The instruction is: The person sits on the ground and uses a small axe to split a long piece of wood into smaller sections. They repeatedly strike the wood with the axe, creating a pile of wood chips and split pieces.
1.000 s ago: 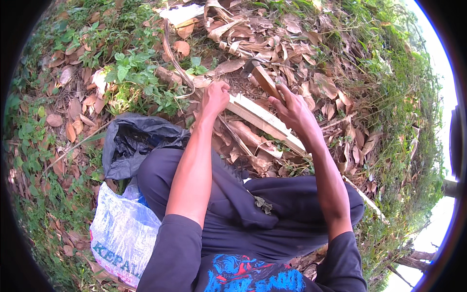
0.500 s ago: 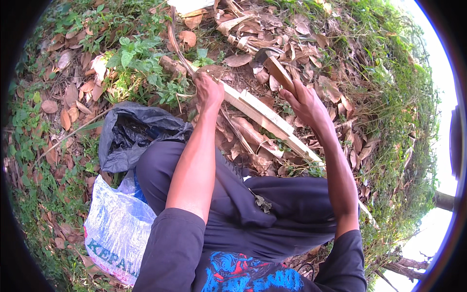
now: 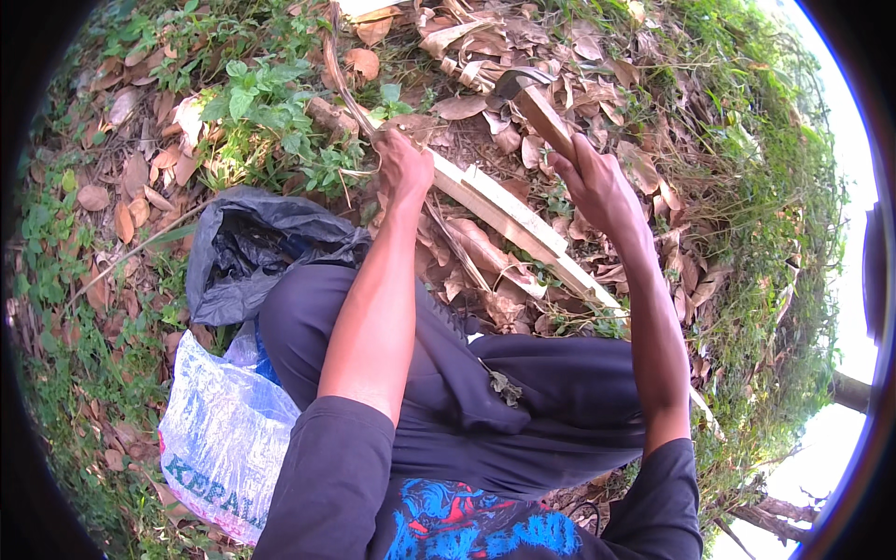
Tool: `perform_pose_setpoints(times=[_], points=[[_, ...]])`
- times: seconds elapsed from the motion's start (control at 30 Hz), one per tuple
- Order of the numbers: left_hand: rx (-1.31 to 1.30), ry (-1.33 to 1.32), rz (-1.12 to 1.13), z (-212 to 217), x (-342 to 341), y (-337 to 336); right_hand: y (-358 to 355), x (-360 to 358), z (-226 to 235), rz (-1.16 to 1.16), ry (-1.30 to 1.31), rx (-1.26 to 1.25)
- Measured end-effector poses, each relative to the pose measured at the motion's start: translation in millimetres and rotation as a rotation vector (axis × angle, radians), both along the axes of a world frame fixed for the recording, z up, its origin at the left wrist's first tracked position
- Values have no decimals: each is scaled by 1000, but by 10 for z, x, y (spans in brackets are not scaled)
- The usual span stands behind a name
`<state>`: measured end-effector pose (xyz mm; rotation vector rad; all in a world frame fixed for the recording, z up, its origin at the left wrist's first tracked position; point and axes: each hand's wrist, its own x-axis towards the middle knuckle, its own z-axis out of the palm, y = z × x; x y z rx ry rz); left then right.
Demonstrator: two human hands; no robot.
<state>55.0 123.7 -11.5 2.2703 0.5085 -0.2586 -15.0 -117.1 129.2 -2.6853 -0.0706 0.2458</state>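
My left hand [image 3: 404, 166] is closed around the upper left end of a long pale wooden strip [image 3: 590, 287], which slants down to the right in front of my knees. A shorter piece of pale wood [image 3: 515, 213] lies along the strip's middle. My right hand [image 3: 602, 187] grips the wooden handle of a hammer [image 3: 546, 117]. Its dark, curved metal head points up and left, raised to the right of the wood and apart from it. Whether a nail is under my left fingers is hidden.
Beside my left knee lies an open black plastic bag [image 3: 229, 271] with dark contents. Nearer stands a clear printed plastic bag [image 3: 224, 439]. A dry curved stalk [image 3: 338, 70] rises beyond my left hand. Dry leaves [image 3: 481, 252] and green plants [image 3: 247, 103] cover the ground.
The hammer and my right hand have shifted slightly up and to the right. My left hand keeps its grip on the strip, and the wood lies almost as before.
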Motion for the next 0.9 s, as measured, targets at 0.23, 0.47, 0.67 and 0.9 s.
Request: perform_pose_setpoints(times=[0.23, 0.47, 0.67, 0.9], points=[[-8, 22, -42, -89, 79, 67, 48, -115, -130, 15, 141, -137], [-65, 93, 113, -97, 227, 170, 124, -25, 164, -53, 97, -28], [-126, -118, 290, 111, 243, 125, -41, -113, -249, 50, 186, -205], [38, -309, -257, 8, 108, 3, 42, -85, 66, -47, -5, 43]])
